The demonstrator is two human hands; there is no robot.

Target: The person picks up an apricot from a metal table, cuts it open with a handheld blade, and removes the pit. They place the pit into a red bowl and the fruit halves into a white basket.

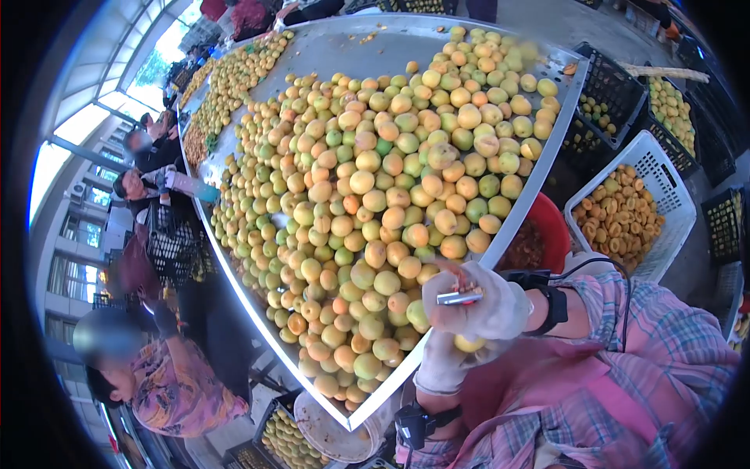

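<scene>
My right hand, in a whitish glove, is closed around a small silver metal tool whose exact kind I cannot make out. Reddish-brown bits show beside the tool. Just below it, my gloved left hand holds a yellow apricot, partly hidden by the right hand. Both hands are close together at the near edge of a metal table. Many green, yellow and orange apricots are heaped on that table.
A white crate of halved apricots stands to the right, beside a red bucket with brownish contents. Black crates lie beyond. A white bucket sits under the table corner. Other people are along the left side.
</scene>
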